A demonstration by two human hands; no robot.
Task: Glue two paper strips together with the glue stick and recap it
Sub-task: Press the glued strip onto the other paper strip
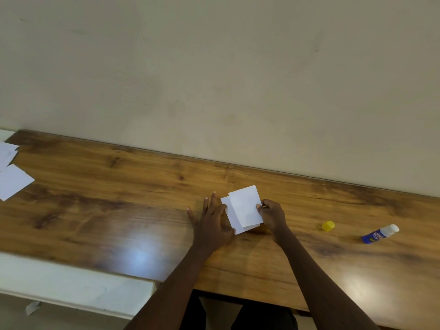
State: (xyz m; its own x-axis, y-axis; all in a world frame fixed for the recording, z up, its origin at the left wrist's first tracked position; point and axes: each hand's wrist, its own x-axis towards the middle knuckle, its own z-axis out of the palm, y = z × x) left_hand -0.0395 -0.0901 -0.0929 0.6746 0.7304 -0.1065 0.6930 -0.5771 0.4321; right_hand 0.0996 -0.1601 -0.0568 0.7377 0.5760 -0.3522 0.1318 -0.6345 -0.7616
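While my left hand [212, 222] lies flat on the wooden table [119, 198], its fingers [212, 201] are straight and spread wide, pointing toward the far edge, and its right side touches the left edge of the lower strip [230, 216]. That lower strip is flat on the wood, and only a narrow band of it shows along its left side and near end, because the upper strip [245, 206] lies over most of it, shifted a little to the right and toward the far side. My right hand [271, 214] is at the right edge of the upper strip, fingers curled narrow, with thumb and fingertips pinching that edge about halfway along its length. So both white strips sit between my two hands, the left one just beside them and the right one gripping the top piece. I cannot tell whether the upper strip is pressed fully down or slightly lifted at the pinched side. Well apart to the right lies the glue stick [378, 234] on its side, blue body toward me and white uncapped end pointing right and far. Its yellow cap [328, 225] sits alone on the table between the glue stick and my right hand, nearer the stick, touching neither. At the far left edge of the table some loose white sheets [13, 179] overlap one another. A plain pale wall [214, 79] rises behind the table.
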